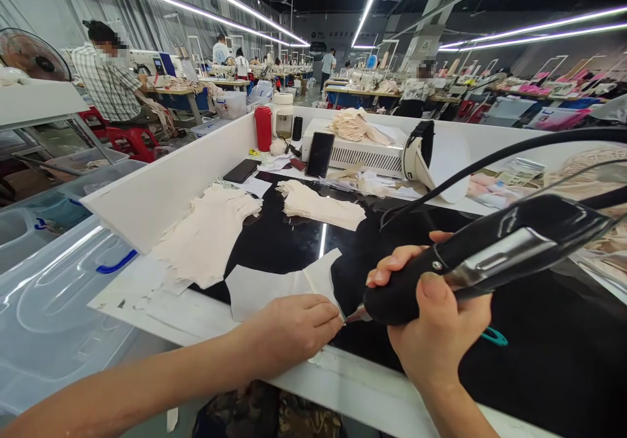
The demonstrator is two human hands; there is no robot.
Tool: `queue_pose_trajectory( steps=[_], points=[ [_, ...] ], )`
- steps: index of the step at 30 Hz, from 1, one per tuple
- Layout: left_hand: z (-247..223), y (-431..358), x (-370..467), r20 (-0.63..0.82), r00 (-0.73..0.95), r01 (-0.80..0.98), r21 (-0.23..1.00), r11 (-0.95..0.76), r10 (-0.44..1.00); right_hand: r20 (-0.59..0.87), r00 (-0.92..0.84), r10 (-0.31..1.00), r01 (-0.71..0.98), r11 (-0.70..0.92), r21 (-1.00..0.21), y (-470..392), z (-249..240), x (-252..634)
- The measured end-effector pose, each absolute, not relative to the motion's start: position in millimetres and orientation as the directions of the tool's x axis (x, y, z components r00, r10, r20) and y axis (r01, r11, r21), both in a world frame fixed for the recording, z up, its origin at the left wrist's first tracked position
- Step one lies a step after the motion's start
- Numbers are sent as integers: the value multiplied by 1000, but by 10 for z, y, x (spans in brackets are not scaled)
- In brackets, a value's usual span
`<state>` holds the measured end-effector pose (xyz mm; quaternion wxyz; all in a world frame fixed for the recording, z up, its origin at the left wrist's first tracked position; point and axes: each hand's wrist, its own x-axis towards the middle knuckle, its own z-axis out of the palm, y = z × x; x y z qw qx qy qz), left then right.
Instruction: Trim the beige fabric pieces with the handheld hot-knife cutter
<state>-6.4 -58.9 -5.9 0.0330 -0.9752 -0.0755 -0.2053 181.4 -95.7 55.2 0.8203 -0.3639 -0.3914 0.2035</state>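
A white flat piece (264,289) lies near the front edge of the black tabletop (553,340). My left hand (298,327) pinches its right corner, fingertips pressed together. Wrapped round a black corded handheld tool (509,242) is my right hand (441,314); the tool's narrow metal tip meets the corner beside my left fingertips. Further back are two stacks of cream fabric pieces, one at the left (210,229) and one at the middle (321,204).
A black cable (484,160) arcs over the right side. Behind the fabric stand a phone (320,154), a red bottle (263,128) and a white vented box (365,154). A low white wall (171,177) borders the table. Several people sit or stand in the background.
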Motion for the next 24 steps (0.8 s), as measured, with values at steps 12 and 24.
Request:
queue_pose_trajectory(
  steps=[12,24],
  points=[
    [-26,-533,-85,419,888,198,27,-980,191,484,617,620,-66,654,-754,-963,566,1822],
    [-11,-556,-97,393,882,214,158,-964,260,479,636,605,-49,651,-757,-908,663,1845]
  ],
)
